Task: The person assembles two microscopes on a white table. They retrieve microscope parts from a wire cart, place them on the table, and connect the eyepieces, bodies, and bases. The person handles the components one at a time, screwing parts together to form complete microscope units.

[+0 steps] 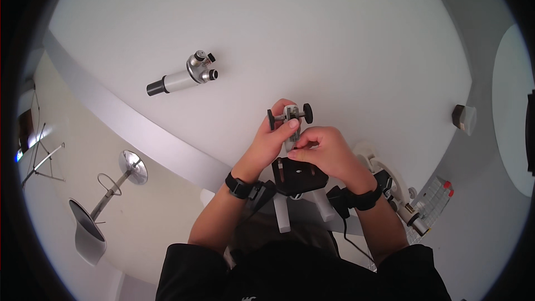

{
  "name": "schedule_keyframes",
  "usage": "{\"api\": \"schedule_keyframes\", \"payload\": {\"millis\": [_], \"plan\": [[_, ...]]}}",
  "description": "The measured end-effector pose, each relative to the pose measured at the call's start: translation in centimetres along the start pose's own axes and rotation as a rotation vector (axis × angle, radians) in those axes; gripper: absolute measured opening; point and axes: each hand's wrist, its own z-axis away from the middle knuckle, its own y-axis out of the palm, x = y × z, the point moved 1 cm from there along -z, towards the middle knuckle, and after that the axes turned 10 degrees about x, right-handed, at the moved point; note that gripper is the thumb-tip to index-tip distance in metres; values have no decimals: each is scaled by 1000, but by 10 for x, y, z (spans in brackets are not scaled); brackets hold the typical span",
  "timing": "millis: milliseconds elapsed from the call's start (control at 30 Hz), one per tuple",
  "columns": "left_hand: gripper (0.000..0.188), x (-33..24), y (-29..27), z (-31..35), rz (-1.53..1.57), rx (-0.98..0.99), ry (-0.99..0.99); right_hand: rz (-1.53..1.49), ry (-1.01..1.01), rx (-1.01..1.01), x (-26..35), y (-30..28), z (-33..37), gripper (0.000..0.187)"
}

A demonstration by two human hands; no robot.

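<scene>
In the head view, my left hand (270, 139) is wrapped round the upright arm of a microscope stand (290, 112), between its two black focus knobs, with the thumb on the near side. My right hand (330, 147) is closed in a pinch at the arm's lower end. Its fingertips hide whatever small part they grip. Just below both hands is the black stage (301, 180) with two metal clips, and two pale base feet (283, 214) stick out toward me. Apart from these, a white microscope tube (181, 80) with objective lenses lies on its side farther off to the left.
A second microscope (409, 214) stands at the right, partly behind my right forearm. A small dark box with a clear part (463, 118) sits near the right table edge. Beyond that edge is a wire basket (436, 203) with red tips. A stool (89, 234) is on the left.
</scene>
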Motion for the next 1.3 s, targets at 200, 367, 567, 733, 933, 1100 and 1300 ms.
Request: {"api": "schedule_keyframes", "payload": {"millis": [200,367,567,733,933,1100,1300], "plan": [[28,-1,-4,-1,34,15,7,-40,32,69,0,-1,-4,14],[30,-1,-8,3,55,39,-14,-207,87,203,2,-6,-5,16],[34,-2,-7,4,66,67,10,-225,-23,176,-15,-3,-8,19],[39,-6,-5,6,31,53,27,-234,-36,123,-13,1,-6,17],[41,-7,-5,10,14,42,20,-197,-19,102,-13,2,-6,16],[42,-4,-9,8,2,51,12,-230,8,142,-12,2,-7,14],[44,-2,-7,4,42,61,-5,-259,-53,267,-10,-7,-10,13]]}}
